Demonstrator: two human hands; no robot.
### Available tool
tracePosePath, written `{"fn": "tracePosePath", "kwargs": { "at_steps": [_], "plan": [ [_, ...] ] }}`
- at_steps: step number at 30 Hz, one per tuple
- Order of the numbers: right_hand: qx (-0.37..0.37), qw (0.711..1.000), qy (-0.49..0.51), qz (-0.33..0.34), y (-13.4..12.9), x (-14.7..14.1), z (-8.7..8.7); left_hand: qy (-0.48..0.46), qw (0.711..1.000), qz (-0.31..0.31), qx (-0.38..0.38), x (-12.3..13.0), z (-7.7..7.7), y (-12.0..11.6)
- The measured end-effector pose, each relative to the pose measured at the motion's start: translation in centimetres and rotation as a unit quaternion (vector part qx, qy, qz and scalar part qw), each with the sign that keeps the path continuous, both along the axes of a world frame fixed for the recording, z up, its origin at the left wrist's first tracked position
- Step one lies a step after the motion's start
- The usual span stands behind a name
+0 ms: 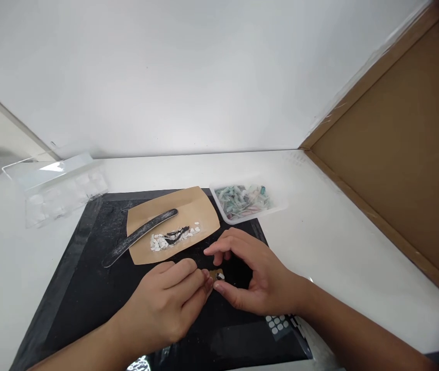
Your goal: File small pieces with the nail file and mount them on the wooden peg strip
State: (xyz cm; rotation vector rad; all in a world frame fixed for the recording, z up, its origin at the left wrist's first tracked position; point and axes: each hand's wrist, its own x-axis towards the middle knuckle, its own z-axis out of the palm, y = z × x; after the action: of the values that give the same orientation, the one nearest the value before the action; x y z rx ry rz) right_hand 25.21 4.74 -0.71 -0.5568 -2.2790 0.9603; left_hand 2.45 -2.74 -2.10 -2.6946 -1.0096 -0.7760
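Between my two hands sits a small brown piece [215, 273] with a white and black bit on its right end. My left hand [171, 299] is closed, its fingertips pinching the left end of that piece; the exact grip is partly hidden behind the fingers. My right hand [258, 278] curves around from the right with thumb and fingers apart, and nothing shows between them. Its thumb tip is close to the brown piece; whether it touches I cannot tell. Just beyond lies a tan paper sheet [146, 219] bearing white flakes [160, 242] and black scraps [176, 235].
A dark curved nail file [140, 236] rests across the paper's left side. A white tub [235, 218] of pale green and pink pieces stands behind the black mat [84, 293]. At back left is a clear plastic case [65, 190]. A sheet of white dots [276, 325] lies near my right wrist.
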Motion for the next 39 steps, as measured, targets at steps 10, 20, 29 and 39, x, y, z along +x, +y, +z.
{"fn": "tracePosePath", "kwargs": {
  "at_steps": [10, 20, 29, 39],
  "plan": [
    [0.014, 1.000, 0.002, -0.009, 0.0, 0.0, 0.1, -0.002, 0.999, 0.013, 0.037, 0.4, 0.4, -0.2],
    [0.021, 1.000, -0.014, -0.010, 0.1, 0.1, 0.0, 0.004, 0.996, 0.012, 0.084, 0.2, 0.9, -0.2],
    [0.023, 0.999, -0.026, -0.003, 0.2, 0.3, -0.1, -0.027, 0.999, 0.008, 0.034, 0.1, 0.5, -0.2],
    [0.031, 1.000, -0.003, 0.006, 0.7, 0.4, -0.1, -0.121, 0.992, -0.009, -0.046, -0.1, 1.2, -0.2]
  ]
}}
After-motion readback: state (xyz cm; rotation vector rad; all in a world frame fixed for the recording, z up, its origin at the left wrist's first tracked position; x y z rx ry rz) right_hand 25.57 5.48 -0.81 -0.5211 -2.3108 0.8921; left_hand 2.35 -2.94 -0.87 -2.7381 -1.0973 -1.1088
